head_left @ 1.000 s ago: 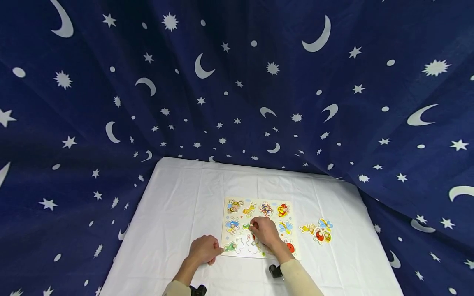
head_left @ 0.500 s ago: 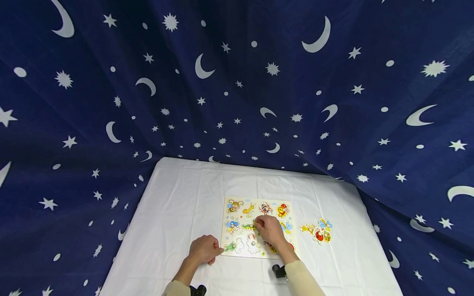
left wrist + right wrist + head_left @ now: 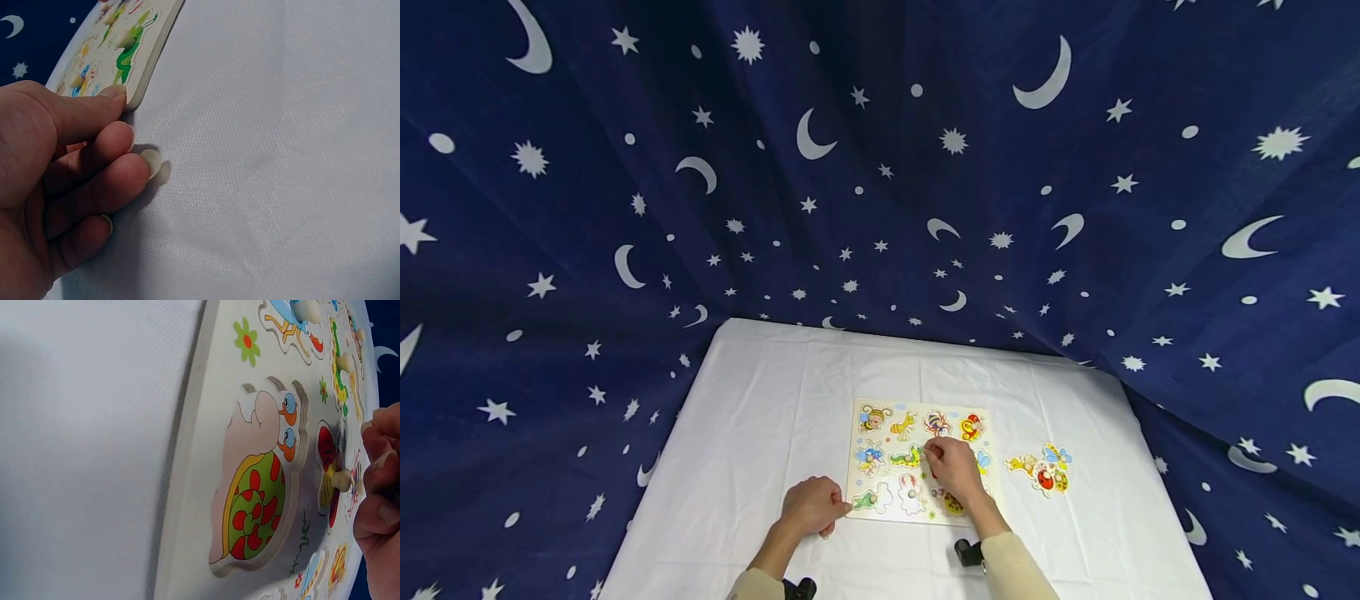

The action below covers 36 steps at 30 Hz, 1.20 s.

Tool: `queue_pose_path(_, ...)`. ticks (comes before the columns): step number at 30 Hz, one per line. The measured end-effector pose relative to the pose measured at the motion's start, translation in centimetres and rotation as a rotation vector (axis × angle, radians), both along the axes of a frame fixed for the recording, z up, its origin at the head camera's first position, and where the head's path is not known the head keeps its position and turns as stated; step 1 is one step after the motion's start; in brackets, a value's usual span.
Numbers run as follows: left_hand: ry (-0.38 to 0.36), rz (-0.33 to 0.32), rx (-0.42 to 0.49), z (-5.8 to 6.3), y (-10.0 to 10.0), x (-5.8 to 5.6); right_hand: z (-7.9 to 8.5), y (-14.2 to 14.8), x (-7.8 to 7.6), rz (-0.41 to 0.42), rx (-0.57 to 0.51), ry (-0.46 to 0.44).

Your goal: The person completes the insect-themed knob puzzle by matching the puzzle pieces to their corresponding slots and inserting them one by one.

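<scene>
Loosely curled, the left hand [image 3: 809,506] rested its thumb on the near left corner of the puzzle board [image 3: 214,425], which lay on the white-draped tabletop [image 3: 760,400]; whether its fingers gripped that corner could not be told. Fingers loosely bent with nothing visible between them, the right hand [image 3: 957,469] hung over the board just beside the green caterpillar piece [image 3: 914,456]. Loose puzzle pieces [image 3: 1045,477] lay clustered to the board's right.

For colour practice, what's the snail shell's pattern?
The shell is green with red patches and yellow edging; best view: right wrist.
</scene>
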<state>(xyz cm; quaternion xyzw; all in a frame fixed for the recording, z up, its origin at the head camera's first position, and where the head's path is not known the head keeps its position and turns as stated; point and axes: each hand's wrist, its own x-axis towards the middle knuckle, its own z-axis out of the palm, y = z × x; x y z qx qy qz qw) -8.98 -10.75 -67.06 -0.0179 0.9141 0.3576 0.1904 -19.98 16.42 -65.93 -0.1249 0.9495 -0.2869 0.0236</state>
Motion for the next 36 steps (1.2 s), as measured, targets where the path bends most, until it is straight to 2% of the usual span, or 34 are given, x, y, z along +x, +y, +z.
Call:
queue_pose_path(9, -0.016, 0.008, -0.006, -0.1, 0.0, -0.1, 0.0, 1.0, -0.1, -0.055, -0.005, 0.028)
queue_pose_path(18, -0.021, 0.009, 0.002, -0.1, -0.1, -0.1, -0.1, 2.4, -0.5, -0.165, -0.014, 0.042)
queue_pose_path(27, -0.009, 0.004, 0.009, 0.0, 0.1, 0.1, 0.0, 4.7, -0.6, -0.279, 0.020, 0.104)
queue_pose_path(33, -0.002, -0.001, 0.007, 0.0, 0.1, 0.1, -0.3, 6.7, -0.5, -0.370, 0.050, 0.074)
queue_pose_path(36, -0.001, -0.002, -0.001, -0.3, 0.0, 0.1, -0.3, 7.1, -0.4, -0.379, 0.061, 0.052)
